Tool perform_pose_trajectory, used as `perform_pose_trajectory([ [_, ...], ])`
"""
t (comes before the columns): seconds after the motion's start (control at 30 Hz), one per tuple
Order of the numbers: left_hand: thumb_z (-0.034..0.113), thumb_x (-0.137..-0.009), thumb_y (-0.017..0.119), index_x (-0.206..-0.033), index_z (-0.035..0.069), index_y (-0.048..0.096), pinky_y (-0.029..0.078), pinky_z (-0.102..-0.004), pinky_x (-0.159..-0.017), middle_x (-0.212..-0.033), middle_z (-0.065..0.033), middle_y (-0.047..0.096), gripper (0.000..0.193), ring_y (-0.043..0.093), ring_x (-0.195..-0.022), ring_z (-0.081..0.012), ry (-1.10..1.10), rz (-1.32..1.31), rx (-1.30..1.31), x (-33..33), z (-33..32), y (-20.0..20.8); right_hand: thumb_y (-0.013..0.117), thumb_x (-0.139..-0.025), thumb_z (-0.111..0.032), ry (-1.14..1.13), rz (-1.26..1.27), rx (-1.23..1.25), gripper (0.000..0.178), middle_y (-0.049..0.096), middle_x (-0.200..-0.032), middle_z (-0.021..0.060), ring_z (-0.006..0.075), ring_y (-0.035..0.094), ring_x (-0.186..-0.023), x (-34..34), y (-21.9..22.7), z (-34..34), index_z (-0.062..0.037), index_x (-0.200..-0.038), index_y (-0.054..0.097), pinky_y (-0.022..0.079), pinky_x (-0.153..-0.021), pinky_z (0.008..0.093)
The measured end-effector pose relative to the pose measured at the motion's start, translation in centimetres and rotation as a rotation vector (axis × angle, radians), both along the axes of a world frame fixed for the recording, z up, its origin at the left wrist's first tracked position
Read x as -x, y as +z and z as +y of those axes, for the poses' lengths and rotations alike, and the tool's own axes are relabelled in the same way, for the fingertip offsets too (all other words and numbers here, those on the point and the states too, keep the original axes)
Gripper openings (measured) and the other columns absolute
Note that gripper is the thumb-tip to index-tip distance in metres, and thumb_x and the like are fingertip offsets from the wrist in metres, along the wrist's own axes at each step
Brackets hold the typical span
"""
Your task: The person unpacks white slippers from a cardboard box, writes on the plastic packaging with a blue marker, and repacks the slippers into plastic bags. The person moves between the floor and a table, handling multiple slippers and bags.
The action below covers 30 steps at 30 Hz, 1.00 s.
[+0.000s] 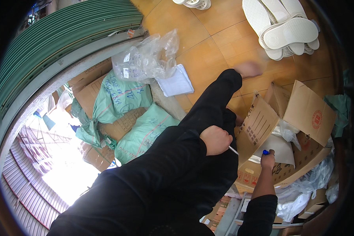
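My left hand (216, 140) is closed in a fist in front of my dark-trousered leg. From it a thin white pen-like stick (233, 150) points toward the carton. My right hand (268, 159) reaches over the near side of an open cardboard carton (251, 130). It is closed on a small blue object (266, 152), which looks like a pen cap or the end of a marker. Inside the carton are a grey-white sheet (280, 147) and some clear plastic (289, 129). The carton's flaps stand up, printed with dark and red marks.
White shoe soles (291, 33) lie piled on the tan tiled floor (208, 51) at the far right. To the left sit green sacks (122, 98), clear plastic bags (145, 59) and white paper (176, 80), beside a green rolling shutter (74, 29). Crumpled plastic (299, 196) lies near the carton.
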<state>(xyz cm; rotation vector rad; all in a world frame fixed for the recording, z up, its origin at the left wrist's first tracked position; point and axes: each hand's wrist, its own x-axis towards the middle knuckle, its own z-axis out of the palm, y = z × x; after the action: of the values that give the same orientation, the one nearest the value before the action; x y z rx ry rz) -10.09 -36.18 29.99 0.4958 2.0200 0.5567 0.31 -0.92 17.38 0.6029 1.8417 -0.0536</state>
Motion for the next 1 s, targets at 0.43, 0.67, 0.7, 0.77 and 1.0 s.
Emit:
perform_pose_trajectory([
  [0.43,0.033,-0.083,0.069,-0.08,0.008,0.065,0.055,-0.0371,-0.059,-0.07,-0.0082,0.065,0.025,0.069,-0.065,-0.0261,-0.026,0.017,0.016,-0.51,0.27,-0.12,0.061,-0.092,-0.03,-0.008,0.013,-0.027,0.048,0.068,-0.113,0.0283,0.046,0.065,-0.107,-0.83,-0.21,0.1,-0.0136,-0.135,0.052,0.052,-0.091,0.0532],
  [0.67,0.032,-0.084,0.069,-0.081,0.008,0.066,0.056,-0.0379,-0.062,-0.071,-0.0087,0.066,0.025,0.07,-0.068,-0.0269,-0.028,-0.017,0.018,-0.33,0.15,-0.15,0.061,-0.092,-0.031,-0.021,0.022,-0.03,0.048,0.068,-0.113,0.0291,0.0465,0.065,-0.107,-0.9,0.04,-0.18,-0.0134,-0.136,0.051,0.052,-0.091,0.053],
  [0.7,0.032,-0.084,0.069,-0.082,0.008,0.066,0.056,-0.0381,-0.062,-0.072,-0.0088,0.066,0.025,0.07,-0.068,-0.027,-0.028,-0.022,0.019,-0.3,0.14,-0.15,0.061,-0.092,-0.03,-0.023,0.022,-0.03,0.048,0.068,-0.113,0.0292,0.0465,0.065,-0.107,-0.88,0.08,-0.24,-0.0133,-0.136,0.051,0.052,-0.091,0.0528],
  [0.77,0.032,-0.084,0.068,-0.083,0.007,0.066,0.056,-0.0384,-0.063,-0.073,-0.0089,0.066,0.025,0.07,-0.069,-0.0271,-0.029,-0.037,0.023,-0.22,0.12,-0.13,0.061,-0.092,-0.03,-0.028,0.022,-0.029,0.049,0.068,-0.113,0.0294,0.0465,0.065,-0.107,-0.84,0.14,-0.34,-0.0129,-0.136,0.051,0.052,-0.092,0.0526],
  [1.0,0.028,-0.083,0.065,-0.081,0.009,0.069,0.055,-0.0383,-0.062,-0.072,-0.0088,0.069,0.02,0.07,-0.068,-0.0258,-0.023,-0.016,0.022,-0.1,0.08,-0.02,0.061,-0.092,-0.029,-0.035,0.014,-0.039,0.05,0.067,-0.114,0.0294,0.0457,0.065,-0.108,-0.66,0.27,-0.65,-0.0127,-0.138,0.05,0.052,-0.092,0.0522],
])
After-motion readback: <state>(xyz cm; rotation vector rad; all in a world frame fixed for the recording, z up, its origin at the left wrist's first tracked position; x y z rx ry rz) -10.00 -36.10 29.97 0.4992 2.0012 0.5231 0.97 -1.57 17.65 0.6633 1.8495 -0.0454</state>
